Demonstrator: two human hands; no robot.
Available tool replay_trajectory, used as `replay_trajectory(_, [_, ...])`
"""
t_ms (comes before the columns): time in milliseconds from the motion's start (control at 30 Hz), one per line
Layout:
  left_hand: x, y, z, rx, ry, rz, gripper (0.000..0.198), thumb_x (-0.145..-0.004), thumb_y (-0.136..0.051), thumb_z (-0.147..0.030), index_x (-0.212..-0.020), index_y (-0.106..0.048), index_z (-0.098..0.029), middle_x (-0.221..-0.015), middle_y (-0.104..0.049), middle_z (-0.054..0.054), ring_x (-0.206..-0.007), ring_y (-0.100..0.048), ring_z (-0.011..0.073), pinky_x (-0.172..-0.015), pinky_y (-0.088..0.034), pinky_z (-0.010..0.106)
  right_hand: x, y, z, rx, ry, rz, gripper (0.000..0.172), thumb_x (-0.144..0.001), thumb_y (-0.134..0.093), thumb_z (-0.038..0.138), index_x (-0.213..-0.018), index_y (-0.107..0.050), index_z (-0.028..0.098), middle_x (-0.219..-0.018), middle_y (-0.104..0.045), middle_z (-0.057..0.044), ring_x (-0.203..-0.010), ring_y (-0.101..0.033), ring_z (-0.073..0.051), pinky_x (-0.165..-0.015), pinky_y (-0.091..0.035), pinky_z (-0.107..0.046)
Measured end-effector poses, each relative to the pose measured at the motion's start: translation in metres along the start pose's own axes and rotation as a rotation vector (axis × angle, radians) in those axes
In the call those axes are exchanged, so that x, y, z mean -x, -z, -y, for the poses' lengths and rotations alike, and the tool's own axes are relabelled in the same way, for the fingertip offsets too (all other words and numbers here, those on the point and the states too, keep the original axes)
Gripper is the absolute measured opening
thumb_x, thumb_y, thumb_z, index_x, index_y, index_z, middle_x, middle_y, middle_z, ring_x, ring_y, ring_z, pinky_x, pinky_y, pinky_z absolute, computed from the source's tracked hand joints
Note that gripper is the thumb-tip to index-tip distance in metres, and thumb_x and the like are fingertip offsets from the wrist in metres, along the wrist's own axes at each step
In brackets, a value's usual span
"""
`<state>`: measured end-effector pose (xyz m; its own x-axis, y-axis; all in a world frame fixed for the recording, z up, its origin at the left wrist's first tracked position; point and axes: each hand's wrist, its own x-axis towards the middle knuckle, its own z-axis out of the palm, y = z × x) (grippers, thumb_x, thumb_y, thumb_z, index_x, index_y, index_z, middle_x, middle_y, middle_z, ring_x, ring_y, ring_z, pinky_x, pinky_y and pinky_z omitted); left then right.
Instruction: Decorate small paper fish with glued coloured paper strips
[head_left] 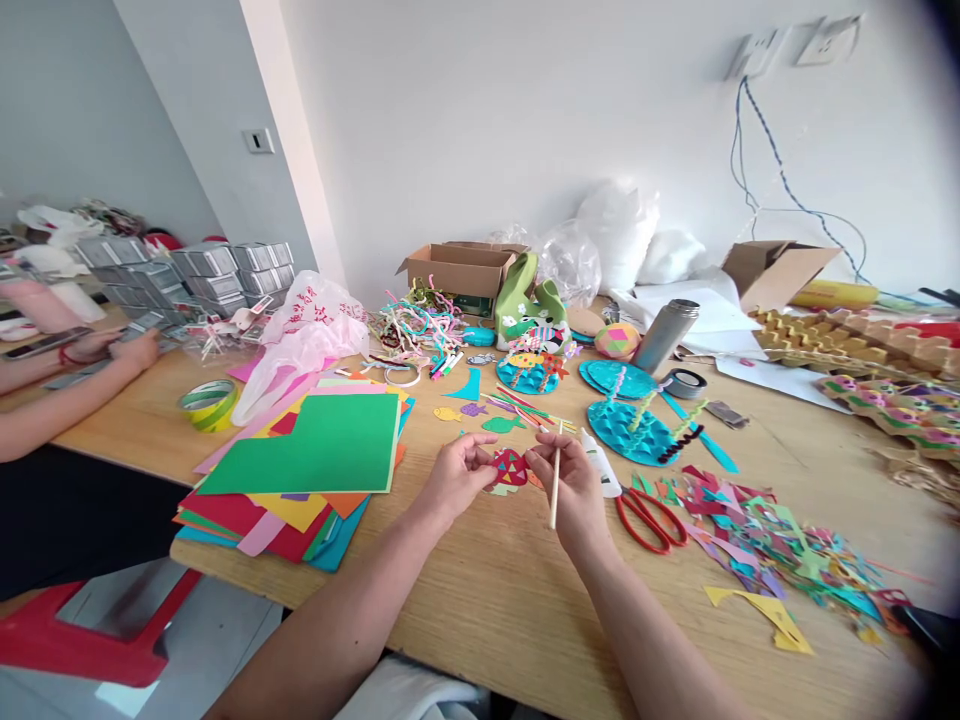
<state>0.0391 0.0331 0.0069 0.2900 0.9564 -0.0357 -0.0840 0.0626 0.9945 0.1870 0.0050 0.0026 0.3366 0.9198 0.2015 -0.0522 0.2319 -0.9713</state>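
Observation:
Between my two hands is a red paper cutout (511, 467) dotted with small coloured shapes, like a fish or a mushroom cap. My left hand (463, 478) pinches its left edge. Fingertips of my right hand (574, 490) meet its right side, and the same hand grips a thin pale stick (555, 490) standing nearly upright. Just beyond lie a green paper fish (502, 425), a purple paper fish (473, 409) and a yellow one (448, 414). A white glue bottle (601, 465) lies right of my right hand, near red-handled scissors (651, 520).
A stack of coloured paper (315, 445) sits on the left, with green-yellow tape (210, 404) behind it. Paper scraps (787, 545) spread to the right. Blue decorated discs (634, 432) and a metal flask (666, 337) stand farther back. At far left, another person's hands (135, 350) handle grey stacks.

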Motion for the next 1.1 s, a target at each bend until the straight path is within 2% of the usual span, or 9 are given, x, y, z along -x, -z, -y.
replay_trajectory(133, [-0.003,0.002,0.003,-0.025,-0.026,-0.006,0.044,-0.067,-0.063,-0.013,-0.111,-0.060,-0.012,-0.067,-0.062,-0.002,-0.061,-0.059,0.0117,-0.060,-0.047,0.023,0.001,-0.001,0.004,0.046,-0.052,0.051,0.042,-0.070,-0.072,0.051,-0.095,-0.056,0.021,-0.073,-0.062,0.000,-0.069,-0.060,-0.017,-0.065,-0.049,-0.032])
replay_trajectory(300, [-0.005,0.001,0.008,-0.107,-0.085,0.018,0.045,-0.068,-0.064,-0.012,-0.113,-0.059,-0.013,-0.068,-0.062,-0.002,-0.063,-0.058,0.0112,-0.063,-0.047,0.023,0.000,-0.002,-0.001,0.034,-0.112,0.108,0.055,-0.056,-0.083,0.050,-0.093,-0.057,0.019,-0.069,-0.063,0.000,-0.064,-0.062,-0.019,-0.061,-0.050,-0.032])
replay_trajectory(467, [-0.004,0.003,0.007,-0.125,-0.096,0.039,0.043,-0.070,-0.063,-0.012,-0.112,-0.060,-0.015,-0.070,-0.063,-0.001,-0.065,-0.059,0.0120,-0.062,-0.046,0.023,0.002,-0.003,0.000,0.043,-0.066,0.109,0.049,-0.065,-0.078,0.050,-0.097,-0.057,0.019,-0.075,-0.065,-0.002,-0.067,-0.063,-0.019,-0.063,-0.052,-0.034])
replay_trajectory(533, [-0.007,0.011,0.003,-0.139,-0.096,-0.001,0.041,-0.068,-0.063,-0.012,-0.109,-0.062,-0.016,-0.072,-0.063,-0.001,-0.065,-0.059,0.0120,-0.061,-0.045,0.022,0.002,-0.002,0.004,0.070,0.009,0.026,0.043,-0.071,-0.073,0.050,-0.098,-0.057,0.020,-0.080,-0.065,-0.003,-0.074,-0.064,-0.019,-0.067,-0.052,-0.035])
replay_trajectory(600, [-0.014,0.026,-0.003,-0.201,-0.092,-0.112,0.035,-0.065,-0.064,-0.010,-0.100,-0.064,-0.016,-0.070,-0.062,-0.001,-0.060,-0.057,0.0108,-0.058,-0.042,0.021,0.002,0.000,0.008,0.097,0.086,-0.077,0.038,-0.076,-0.069,0.050,-0.098,-0.057,0.021,-0.084,-0.065,-0.004,-0.080,-0.064,-0.020,-0.069,-0.052,-0.035])
replay_trajectory(733, [-0.034,0.060,-0.022,-0.402,-0.095,-0.256,0.015,-0.067,-0.065,-0.012,-0.081,-0.064,-0.016,-0.066,-0.062,-0.001,-0.058,-0.055,0.0110,-0.058,-0.041,0.021,0.000,0.003,0.013,0.079,0.179,-0.207,0.034,-0.077,-0.068,0.047,-0.097,-0.056,0.022,-0.082,-0.063,-0.003,-0.078,-0.064,-0.021,-0.070,-0.053,-0.038])
replay_trajectory(833, [-0.051,0.077,-0.032,-0.706,-0.049,-0.265,0.009,-0.067,-0.067,-0.013,-0.075,-0.064,-0.016,-0.066,-0.063,0.000,-0.062,-0.056,0.0120,-0.059,-0.039,0.020,-0.001,0.004,0.014,0.082,0.225,-0.251,0.035,-0.075,-0.070,0.047,-0.095,-0.056,0.022,-0.079,-0.061,-0.003,-0.076,-0.064,-0.022,-0.070,-0.052,-0.039])
replay_trajectory(933, [-0.068,0.083,-0.030,-0.756,0.027,-0.245,0.008,-0.065,-0.067,-0.008,-0.069,-0.065,-0.015,-0.061,-0.063,0.000,-0.058,-0.055,0.0123,-0.057,-0.039,0.021,0.000,0.005,0.012,0.088,0.261,-0.238,0.034,-0.075,-0.070,0.045,-0.096,-0.055,0.022,-0.085,-0.061,-0.004,-0.077,-0.063,-0.022,-0.068,-0.052,-0.039])
replay_trajectory(1100, [-0.083,0.088,-0.013,-0.807,0.091,-0.235,0.012,-0.063,-0.066,-0.004,-0.064,-0.067,-0.015,-0.061,-0.064,0.001,-0.058,-0.055,0.0122,-0.057,-0.039,0.020,0.000,0.010,0.008,0.161,0.352,-0.210,0.027,-0.080,-0.068,0.040,-0.097,-0.056,0.023,-0.089,-0.060,-0.005,-0.078,-0.060,-0.020,-0.066,-0.050,-0.036])
